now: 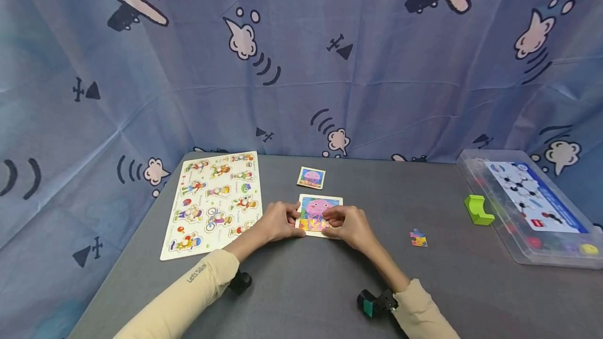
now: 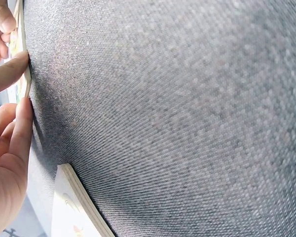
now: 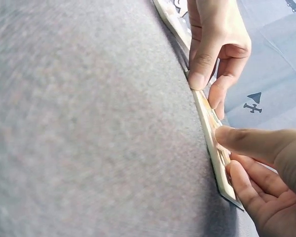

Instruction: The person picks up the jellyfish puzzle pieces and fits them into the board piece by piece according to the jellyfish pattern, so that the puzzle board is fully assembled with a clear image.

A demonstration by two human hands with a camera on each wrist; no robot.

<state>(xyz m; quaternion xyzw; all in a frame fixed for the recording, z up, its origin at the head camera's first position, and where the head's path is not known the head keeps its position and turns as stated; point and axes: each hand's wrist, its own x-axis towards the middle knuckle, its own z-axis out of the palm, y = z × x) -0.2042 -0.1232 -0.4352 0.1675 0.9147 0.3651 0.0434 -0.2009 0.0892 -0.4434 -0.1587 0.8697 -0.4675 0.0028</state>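
A small square jigsaw puzzle with a pink sea creature on it lies flat on the grey table in a pale frame. My left hand grips its left side, thumb at the near corner and fingers along the edge. Over the lower right part, my right hand pinches what looks like a puzzle piece between thumb and fingers, low against the board; the fingers hide most of it. In the right wrist view, the thumb of that hand rests at the puzzle's surface. One loose puzzle piece lies farther right.
Behind the puzzle lies a small picture card with a similar creature. To the left is a large white peg board with cartoon figures. On the right stand a green curved block and a clear plastic case. A patterned curtain hangs behind.
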